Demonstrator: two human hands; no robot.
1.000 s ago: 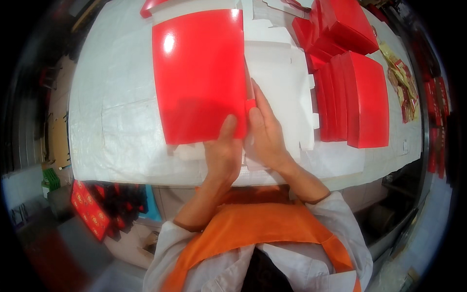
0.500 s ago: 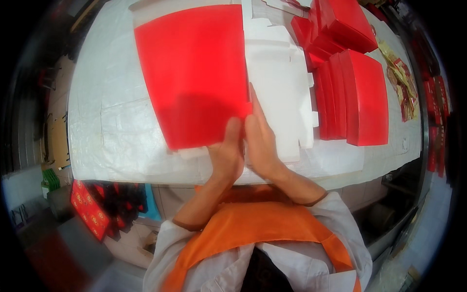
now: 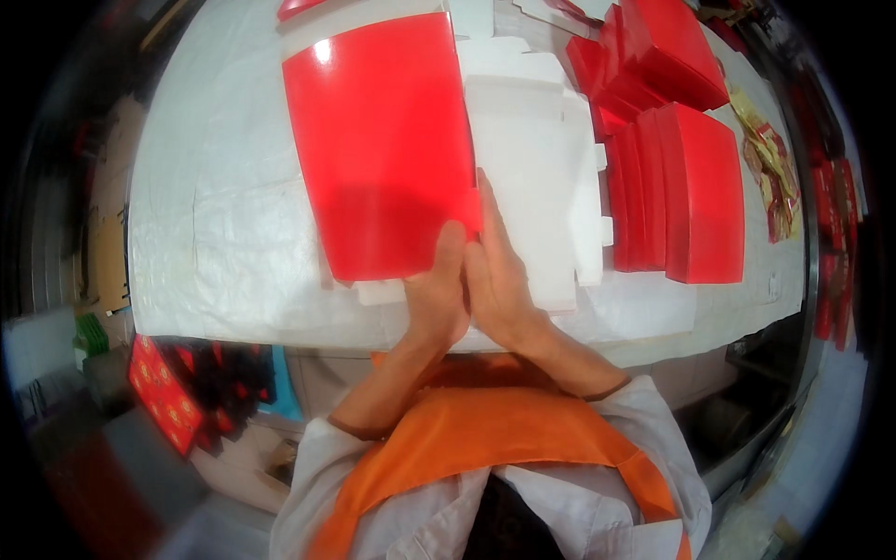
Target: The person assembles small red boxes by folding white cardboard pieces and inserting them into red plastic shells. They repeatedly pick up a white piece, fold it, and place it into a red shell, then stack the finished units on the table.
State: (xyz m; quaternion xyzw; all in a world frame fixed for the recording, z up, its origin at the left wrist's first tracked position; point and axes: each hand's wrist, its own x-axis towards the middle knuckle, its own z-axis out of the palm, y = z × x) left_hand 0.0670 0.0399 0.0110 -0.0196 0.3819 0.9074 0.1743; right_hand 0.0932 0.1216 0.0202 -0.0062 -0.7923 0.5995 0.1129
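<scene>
A red cardboard box panel (image 3: 381,149) lies tilted over the white-covered table, with a pale flap along its far edge. My left hand (image 3: 437,289) grips its near right corner, thumb on top and fingers hidden underneath. My right hand (image 3: 504,285) presses flat along its right edge with straight fingers pointing away from me. To the right of that hand lie unfolded white cardboard blanks (image 3: 523,187) with tabs along their sides.
Several finished-looking red boxes (image 3: 705,191) stand in a row at the right, with more red boxes (image 3: 667,51) stacked behind them. Gold and red wrappers (image 3: 770,163) lie at the table's right side. A patterned red sheet (image 3: 166,392) is below the table at left.
The red panel's far left corner has shifted right, and a bright glare now shows on it. Both hands stay at about the same place on its right edge.
</scene>
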